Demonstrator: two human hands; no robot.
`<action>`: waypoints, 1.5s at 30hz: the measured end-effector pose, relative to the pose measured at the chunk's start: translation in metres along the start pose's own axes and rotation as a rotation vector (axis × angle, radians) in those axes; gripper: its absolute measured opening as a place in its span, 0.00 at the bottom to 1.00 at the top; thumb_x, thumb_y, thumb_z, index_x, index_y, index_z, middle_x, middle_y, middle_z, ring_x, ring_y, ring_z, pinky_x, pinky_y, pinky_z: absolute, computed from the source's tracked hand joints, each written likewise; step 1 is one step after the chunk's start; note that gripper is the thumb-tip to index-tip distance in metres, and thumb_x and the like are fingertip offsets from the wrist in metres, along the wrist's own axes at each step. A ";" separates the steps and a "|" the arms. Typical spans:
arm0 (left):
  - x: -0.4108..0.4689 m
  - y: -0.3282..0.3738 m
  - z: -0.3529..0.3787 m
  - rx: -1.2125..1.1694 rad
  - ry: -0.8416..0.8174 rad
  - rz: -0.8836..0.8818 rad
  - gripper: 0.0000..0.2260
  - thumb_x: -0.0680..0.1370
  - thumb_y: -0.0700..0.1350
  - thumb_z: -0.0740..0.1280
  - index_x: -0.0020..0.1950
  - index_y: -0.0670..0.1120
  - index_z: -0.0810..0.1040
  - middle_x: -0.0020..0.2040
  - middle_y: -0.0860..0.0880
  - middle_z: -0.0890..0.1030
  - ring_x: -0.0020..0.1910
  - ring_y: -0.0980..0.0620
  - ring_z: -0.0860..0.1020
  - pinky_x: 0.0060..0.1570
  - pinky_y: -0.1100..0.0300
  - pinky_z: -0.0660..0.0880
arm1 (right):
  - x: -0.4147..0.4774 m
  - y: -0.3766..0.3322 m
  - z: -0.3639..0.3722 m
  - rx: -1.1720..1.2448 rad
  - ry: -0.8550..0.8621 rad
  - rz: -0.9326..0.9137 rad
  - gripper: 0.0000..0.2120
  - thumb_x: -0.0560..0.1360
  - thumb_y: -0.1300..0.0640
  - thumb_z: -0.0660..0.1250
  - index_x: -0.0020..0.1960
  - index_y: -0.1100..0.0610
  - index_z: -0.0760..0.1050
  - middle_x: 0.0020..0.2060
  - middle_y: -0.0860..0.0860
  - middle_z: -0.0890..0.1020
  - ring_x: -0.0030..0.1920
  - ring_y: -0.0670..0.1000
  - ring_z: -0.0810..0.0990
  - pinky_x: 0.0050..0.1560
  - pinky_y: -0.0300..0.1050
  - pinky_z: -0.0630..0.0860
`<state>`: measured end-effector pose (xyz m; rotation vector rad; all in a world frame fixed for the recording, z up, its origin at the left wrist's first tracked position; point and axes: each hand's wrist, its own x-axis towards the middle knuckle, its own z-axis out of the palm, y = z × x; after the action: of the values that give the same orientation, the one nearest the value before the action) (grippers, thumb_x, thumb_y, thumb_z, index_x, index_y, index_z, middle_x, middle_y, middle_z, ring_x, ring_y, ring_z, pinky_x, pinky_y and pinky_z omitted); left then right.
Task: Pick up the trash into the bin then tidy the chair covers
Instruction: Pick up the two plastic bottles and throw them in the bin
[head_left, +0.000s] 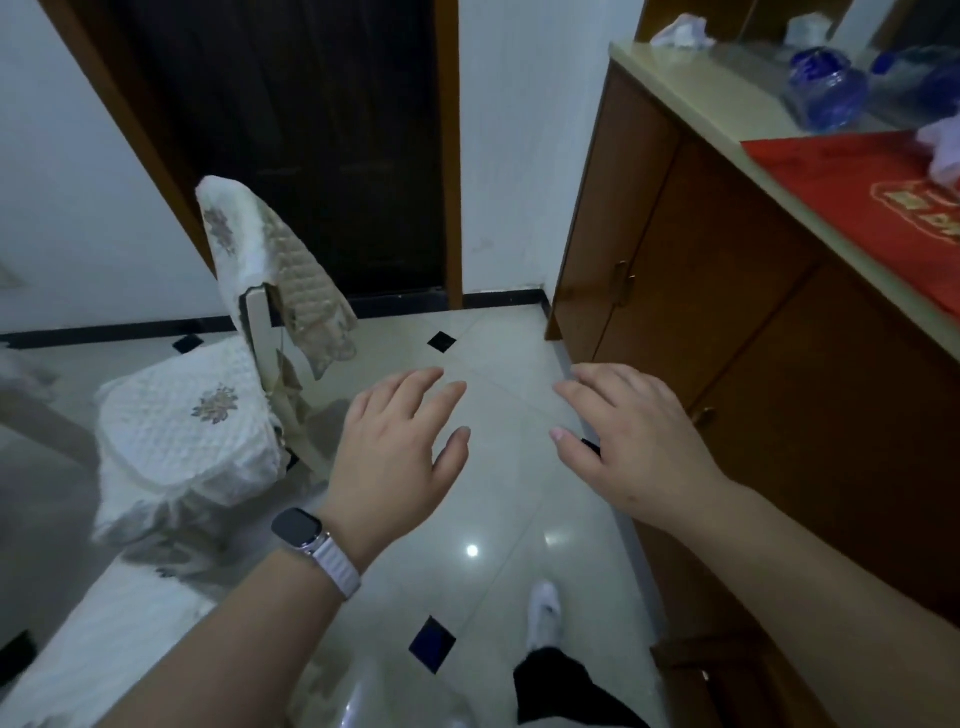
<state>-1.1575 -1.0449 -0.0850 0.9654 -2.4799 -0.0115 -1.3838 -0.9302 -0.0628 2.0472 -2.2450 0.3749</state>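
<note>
Glossy tiled floor (498, 499) with small dark diamond insets, three in view. One dark doorway (311, 156) far centre. One chair (208, 405) left, two white quilted covers: seat cover (187, 431) on the seat, back cover (270, 270) hanging askew, corner flopped over to the right. One brown cabinet (727, 322) right; on its surface one red cloth (857, 197), two blue glass items (826, 93). Two hands, both empty: left hand (400, 452) and right hand (634, 441) palm-down, fingers spread, above floor, near centre. One watch (301, 527) on left wrist. No bin in frame.

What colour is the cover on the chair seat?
White quilted seat cover with a beige-brown floral motif, seen in the head view.
</note>
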 end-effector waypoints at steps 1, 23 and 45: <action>0.011 -0.006 0.006 0.012 0.003 -0.001 0.19 0.78 0.53 0.64 0.65 0.47 0.78 0.63 0.45 0.78 0.61 0.42 0.76 0.58 0.47 0.71 | 0.016 0.006 0.005 0.005 0.001 -0.007 0.23 0.78 0.42 0.56 0.66 0.52 0.74 0.64 0.50 0.76 0.65 0.52 0.71 0.64 0.51 0.67; 0.312 -0.089 0.101 0.293 -0.055 -0.198 0.20 0.78 0.56 0.60 0.67 0.49 0.77 0.65 0.46 0.77 0.64 0.44 0.73 0.62 0.47 0.69 | 0.363 0.183 0.045 0.091 -0.047 -0.263 0.25 0.78 0.40 0.52 0.65 0.52 0.75 0.65 0.50 0.76 0.66 0.53 0.71 0.65 0.50 0.64; 0.534 -0.356 0.193 0.156 0.026 -0.279 0.20 0.77 0.54 0.62 0.66 0.48 0.78 0.64 0.47 0.78 0.64 0.45 0.73 0.63 0.47 0.70 | 0.714 0.154 0.124 0.033 -0.093 -0.354 0.23 0.78 0.42 0.55 0.66 0.52 0.75 0.64 0.50 0.77 0.65 0.53 0.73 0.65 0.53 0.70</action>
<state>-1.3555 -1.6849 -0.0904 1.3618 -2.3304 0.1042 -1.5976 -1.6391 -0.0431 2.4636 -1.8741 0.2933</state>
